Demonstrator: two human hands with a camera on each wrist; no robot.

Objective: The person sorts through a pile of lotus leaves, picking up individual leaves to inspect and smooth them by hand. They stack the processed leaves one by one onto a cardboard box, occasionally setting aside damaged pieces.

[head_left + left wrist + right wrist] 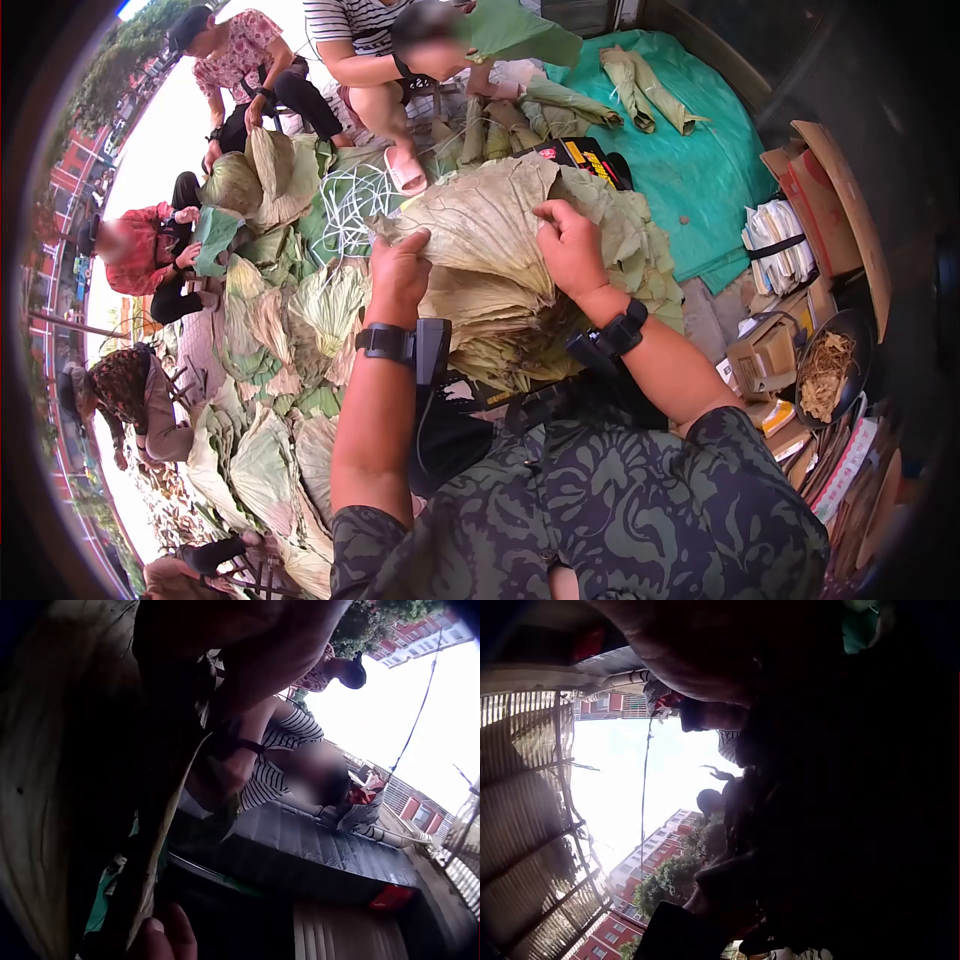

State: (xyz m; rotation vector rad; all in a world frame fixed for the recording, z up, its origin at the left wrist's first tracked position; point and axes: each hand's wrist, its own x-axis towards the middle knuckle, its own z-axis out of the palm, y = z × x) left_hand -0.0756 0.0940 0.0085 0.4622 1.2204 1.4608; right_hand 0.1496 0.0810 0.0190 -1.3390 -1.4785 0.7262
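Head view: a broad, dry-looking leaf [480, 215] is spread between a person's two bare hands, above a pile of similar leaves [500, 355] in front of the patterned shirt [640, 490]. The left hand [400, 272] pinches the leaf's left margin; the right hand [572, 248] pinches it toward the right, fingers curled. Ribs fan across the blade and converge at its lower right. To the left lies a loose tangle of white strings [350, 208]; to the right, a green sheet [715, 165] bears rolled bundles [645, 95]. The right wrist view is too dark to confirm the grip.

Probable faults: the blade appears thin and brittle, so unequal pulling by the hands would likely split it along a rib. Each pinch takes only a small area, and a sharp tug could tear that piece away. Low, sideways dragging might snag the leaf on the crumpled edges beneath or dislodge the pile. A swing leftward could catch a trailing margin in the strings.
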